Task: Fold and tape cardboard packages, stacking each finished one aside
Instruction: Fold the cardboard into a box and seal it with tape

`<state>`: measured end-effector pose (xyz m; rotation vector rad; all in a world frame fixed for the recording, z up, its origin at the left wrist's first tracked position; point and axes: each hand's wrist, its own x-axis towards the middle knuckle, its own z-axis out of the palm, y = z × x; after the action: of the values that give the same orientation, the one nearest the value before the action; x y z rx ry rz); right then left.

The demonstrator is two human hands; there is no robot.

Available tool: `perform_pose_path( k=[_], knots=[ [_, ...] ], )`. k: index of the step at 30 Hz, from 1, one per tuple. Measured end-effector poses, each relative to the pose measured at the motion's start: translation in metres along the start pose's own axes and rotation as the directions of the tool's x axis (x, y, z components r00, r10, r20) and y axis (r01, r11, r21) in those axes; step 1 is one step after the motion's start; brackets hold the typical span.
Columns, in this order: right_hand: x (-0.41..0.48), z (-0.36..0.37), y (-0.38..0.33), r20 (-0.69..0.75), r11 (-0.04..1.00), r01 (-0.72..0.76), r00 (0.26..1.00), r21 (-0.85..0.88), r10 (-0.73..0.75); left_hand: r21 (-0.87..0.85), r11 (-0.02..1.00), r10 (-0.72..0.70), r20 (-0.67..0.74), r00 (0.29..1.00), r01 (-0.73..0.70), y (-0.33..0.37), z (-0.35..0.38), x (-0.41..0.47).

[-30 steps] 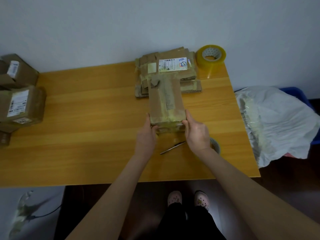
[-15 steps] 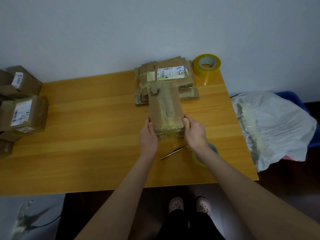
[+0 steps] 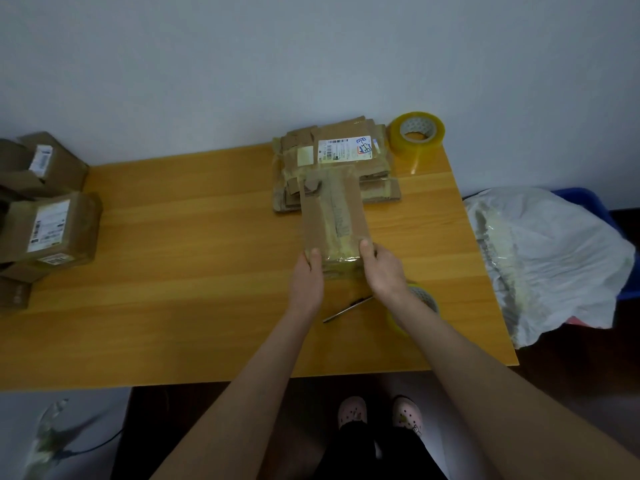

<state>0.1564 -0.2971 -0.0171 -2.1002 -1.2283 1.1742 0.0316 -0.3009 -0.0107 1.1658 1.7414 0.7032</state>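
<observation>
Head view: a long flat cardboard package [image 3: 332, 220] is near the middle of the table [image 3: 190, 271], held at its near end. Its far end overlaps the pile of flat cardboard [image 3: 377, 194].
Left hand [image 3: 306, 282]: it grips the near left corner with the thumb on top. The other fingers are hidden below.
Right hand [image 3: 384, 271]: it grips the near right corner in the same way.
Handling: the package is probably light and rather stiff. The glossy tape on it may be slippery, and the worn edges may bend or tear.
Where to hold: the two long edges seem best, on bare cardboard and not on the tape.
Around: a tape roll [image 3: 417, 133] stands at the far edge beside the pile. A second tape roll [image 3: 424, 296] is partly under the right wrist. A thin stick [image 3: 346, 308] lies between the arms. Closed boxes [image 3: 48, 230] are at the far left, and a white bag [image 3: 554, 254] is off the right side.
In the way: the stick and the near roll lie close under the hands. The way to the left looks free.
</observation>
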Motion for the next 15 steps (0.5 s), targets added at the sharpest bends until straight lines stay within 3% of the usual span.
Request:
perform_pose_path(
  k=[3,8,10,13,15],
  knots=[
    [0.009,-0.016,-0.002,0.141,0.992,-0.115,0.984,0.053,0.106,0.017,0.986,-0.165,0.087,0.982,0.164,0.008,-0.01,0.007],
    [0.025,-0.028,-0.014,0.038,0.955,-0.091,0.996,0.282,0.084,-0.171,0.967,-0.179,0.076,0.981,0.189,0.028,-0.025,0.034],
    [0.028,-0.028,-0.025,0.093,0.925,-0.089,0.994,0.369,0.058,-0.174,0.959,-0.204,0.133,0.97,0.226,0.033,-0.029,0.042],
    [0.028,-0.024,-0.034,0.114,0.936,-0.058,0.993,0.347,0.019,-0.154,0.965,-0.177,0.218,0.96,0.213,0.037,-0.031,0.038],
    [0.025,-0.028,-0.039,0.061,0.95,-0.013,0.998,0.311,-0.007,-0.189,0.971,-0.109,0.194,0.975,0.146,0.035,-0.037,0.03]
  ],
)
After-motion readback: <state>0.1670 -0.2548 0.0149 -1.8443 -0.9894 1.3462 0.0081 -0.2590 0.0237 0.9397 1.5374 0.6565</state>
